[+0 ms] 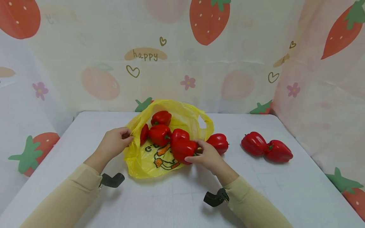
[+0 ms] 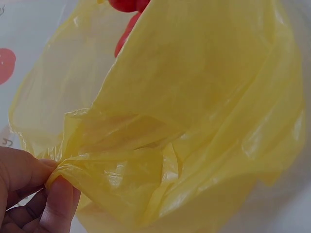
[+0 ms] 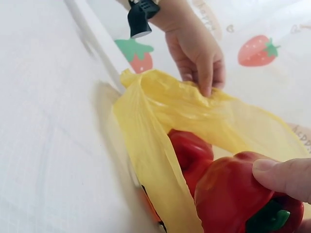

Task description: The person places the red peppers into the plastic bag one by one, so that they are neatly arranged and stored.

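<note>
A yellow plastic bag (image 1: 137,164) lies mouth-up on the white table, its opening spread wide. My left hand (image 1: 115,141) pinches the bag's left rim between thumb and fingers, as the left wrist view also shows. With my right hand (image 1: 206,156) I hold a red bell pepper (image 1: 183,150) by its stem end at the bag's mouth. In the right wrist view the thumb (image 3: 282,177) presses on this pepper (image 3: 233,194). Several other red peppers (image 1: 159,134) sit inside the bag, one partly hidden behind its left side.
One red pepper (image 1: 218,143) lies just right of the bag, partly behind my right hand. Farther right, two more peppers (image 1: 254,144) touch each other on the table (image 1: 171,209). A strawberry-printed cloth (image 1: 176,41) hangs behind and at the sides.
</note>
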The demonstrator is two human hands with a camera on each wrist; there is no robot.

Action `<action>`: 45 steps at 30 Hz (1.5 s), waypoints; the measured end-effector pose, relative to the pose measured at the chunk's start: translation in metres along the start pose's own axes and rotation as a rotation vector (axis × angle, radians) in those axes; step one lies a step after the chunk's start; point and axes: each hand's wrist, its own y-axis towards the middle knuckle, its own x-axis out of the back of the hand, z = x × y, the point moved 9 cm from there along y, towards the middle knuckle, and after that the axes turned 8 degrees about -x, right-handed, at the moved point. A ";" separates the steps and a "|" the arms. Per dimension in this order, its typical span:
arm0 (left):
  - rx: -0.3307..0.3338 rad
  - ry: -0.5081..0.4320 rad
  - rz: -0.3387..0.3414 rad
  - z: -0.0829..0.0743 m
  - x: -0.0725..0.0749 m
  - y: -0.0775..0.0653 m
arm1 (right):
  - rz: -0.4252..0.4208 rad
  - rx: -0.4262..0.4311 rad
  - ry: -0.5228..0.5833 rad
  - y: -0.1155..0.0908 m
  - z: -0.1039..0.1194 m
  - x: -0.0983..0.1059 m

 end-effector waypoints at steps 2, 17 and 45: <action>-0.003 0.001 -0.001 0.000 0.000 0.000 | -0.012 -0.004 -0.002 0.002 0.000 0.000; 0.000 -0.005 0.002 0.000 -0.001 0.000 | -0.089 -0.051 0.029 0.013 0.005 -0.001; -0.008 0.000 -0.001 0.000 -0.001 0.000 | -0.158 0.002 0.106 0.040 0.016 -0.024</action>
